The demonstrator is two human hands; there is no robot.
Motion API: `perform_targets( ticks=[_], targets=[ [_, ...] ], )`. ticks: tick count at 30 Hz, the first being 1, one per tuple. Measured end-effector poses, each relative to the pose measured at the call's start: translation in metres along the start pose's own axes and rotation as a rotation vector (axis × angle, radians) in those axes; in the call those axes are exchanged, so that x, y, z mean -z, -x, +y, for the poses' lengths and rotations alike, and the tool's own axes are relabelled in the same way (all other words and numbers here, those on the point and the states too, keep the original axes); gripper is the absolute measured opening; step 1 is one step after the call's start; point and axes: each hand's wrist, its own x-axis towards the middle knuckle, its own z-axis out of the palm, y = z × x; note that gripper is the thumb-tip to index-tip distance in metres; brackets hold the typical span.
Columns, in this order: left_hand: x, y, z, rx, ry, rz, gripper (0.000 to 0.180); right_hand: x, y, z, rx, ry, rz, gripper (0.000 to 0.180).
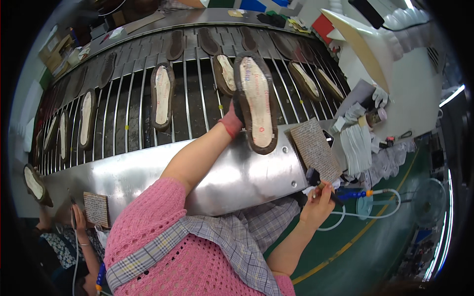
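Note:
My left hand [231,121], in a red and dark glove, is wrapped round the side of a brown shoe upper [257,108]. Its cream underside, with faint marks on it, faces up above the edge of the metal counter [222,172]. Most of the fingers are hidden behind the upper. Lower and to the right, my right hand [317,204] grips a black, brush-like tool [313,176]; the tool is near a pale hose with a blue section [353,195]. Beside that hand lies a rough grey-brown board [316,150].
More shoe uppers [162,96] lie bottom up on a rack of metal bars [192,108]; several dark soles [176,45] rest on slats behind. White cloths [356,148] are stacked at right. A co-worker's hand [79,219] with a hose is at lower left, near an upper [36,185].

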Motion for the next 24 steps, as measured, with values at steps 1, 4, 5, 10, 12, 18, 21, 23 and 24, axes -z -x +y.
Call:
perform_targets(
  ticks=[1,4,5,10,12,18,21,23,24],
  targets=[
    [0.013,-0.021,0.001,0.018,-0.008,-0.039,0.044,0.005,-0.002,0.002,0.011,0.043,0.05,0.028],
    [0.087,-0.079,0.012,-0.144,-0.016,0.013,0.043,0.024,-0.01,0.011,0.011,0.132,0.095,0.034],
    [0.106,-0.098,0.013,-0.177,-0.12,0.075,0.042,0.027,-0.011,0.012,0.009,0.14,0.104,0.035],
    [0.12,-0.133,0.028,-0.223,-0.282,0.421,0.038,0.047,-0.025,0.025,0.0,0.135,0.112,0.036],
    [0.147,-0.142,0.03,-0.303,-0.465,0.512,0.034,0.051,-0.033,0.023,-0.007,0.137,0.12,0.037],
    [0.228,-0.127,0.093,-0.71,-1.267,1.161,0.036,0.069,-0.058,0.069,0.18,0.394,-0.013,0.034],
    [0.206,-0.16,-0.009,-0.759,-1.236,1.249,0.034,0.044,-0.049,0.069,0.217,0.793,0.193,0.028],
    [0.178,-0.131,0.0,-0.889,-1.39,1.382,0.033,0.021,-0.051,0.08,-0.15,0.172,0.265,0.039],
    [0.162,-0.119,-0.007,-0.867,-1.357,1.309,0.034,-0.004,-0.046,0.075,-0.098,0.167,0.325,0.035]
  ],
)
